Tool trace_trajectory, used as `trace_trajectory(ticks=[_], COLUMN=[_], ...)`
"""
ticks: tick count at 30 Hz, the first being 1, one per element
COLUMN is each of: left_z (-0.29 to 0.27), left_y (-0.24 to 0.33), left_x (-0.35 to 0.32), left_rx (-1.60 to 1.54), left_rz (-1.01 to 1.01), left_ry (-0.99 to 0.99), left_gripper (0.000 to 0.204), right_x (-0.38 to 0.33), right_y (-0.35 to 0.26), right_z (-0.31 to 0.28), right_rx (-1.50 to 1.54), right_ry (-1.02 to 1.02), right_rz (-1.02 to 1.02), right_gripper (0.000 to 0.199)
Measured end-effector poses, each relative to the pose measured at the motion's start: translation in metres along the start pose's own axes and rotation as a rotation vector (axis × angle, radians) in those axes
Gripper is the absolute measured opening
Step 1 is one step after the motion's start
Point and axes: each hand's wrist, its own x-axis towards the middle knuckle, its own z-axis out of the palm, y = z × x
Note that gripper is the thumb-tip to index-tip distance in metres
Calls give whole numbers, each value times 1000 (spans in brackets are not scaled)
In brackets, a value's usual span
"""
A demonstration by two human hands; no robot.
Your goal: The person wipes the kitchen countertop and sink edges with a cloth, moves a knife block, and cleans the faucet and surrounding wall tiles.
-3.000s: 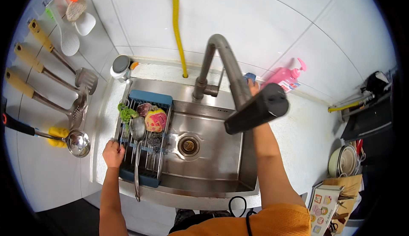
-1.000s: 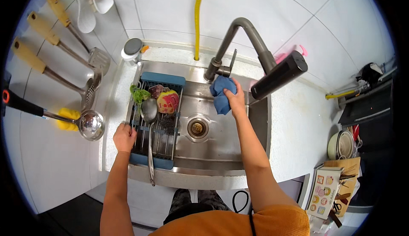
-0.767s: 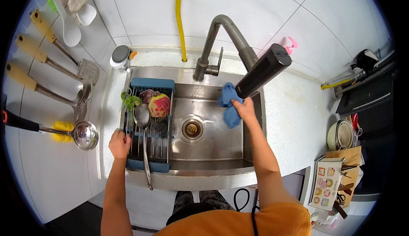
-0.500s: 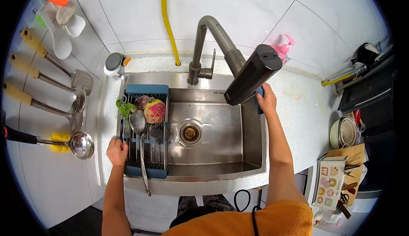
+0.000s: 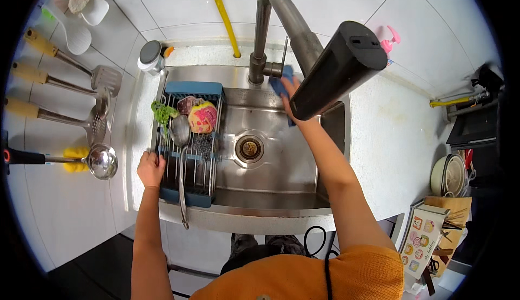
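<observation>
My right hand [image 5: 291,89] presses a blue cloth [image 5: 279,85] against the back rim of the steel sink [image 5: 271,189], just beside the base of the tall grey faucet [image 5: 259,56]. The faucet's dark spray head [image 5: 338,69] hangs close to the camera and hides part of that hand. My left hand [image 5: 151,169] rests on the left edge of a blue dish rack [image 5: 187,194] that spans the sink's left side. In the rack lie a metal ladle [image 5: 181,137], a pink and yellow sponge [image 5: 203,117] and some green scrubber material [image 5: 161,112].
Several long-handled utensils [image 5: 65,83] hang on the tiled wall at left, with a ladle [image 5: 100,160] lowest. A small lidded jar [image 5: 149,56] stands at the sink's back left corner. A pink spray bottle [image 5: 389,37] sits behind the counter, bowls [image 5: 449,172] and boxes at right.
My right hand has carried the blue cloth from the sink's right rim back left to the faucet base. The left hand has stayed on the rack.
</observation>
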Motion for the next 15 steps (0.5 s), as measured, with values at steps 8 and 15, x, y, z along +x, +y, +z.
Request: trace_trajectory(ticks=[8, 15], left_z=[-1, 0], left_y=[-1, 4], left_x=[-2, 0], left_rx=[-23, -44], left_rz=[35, 26], left_ry=[46, 15], left_gripper=[23, 23], right_x=[-69, -90], right_y=[12, 147], right_z=[-97, -142], right_rx=[198, -84], right_ry=[-39, 25], right_rz=[-178, 171], right_gripper=[48, 56])
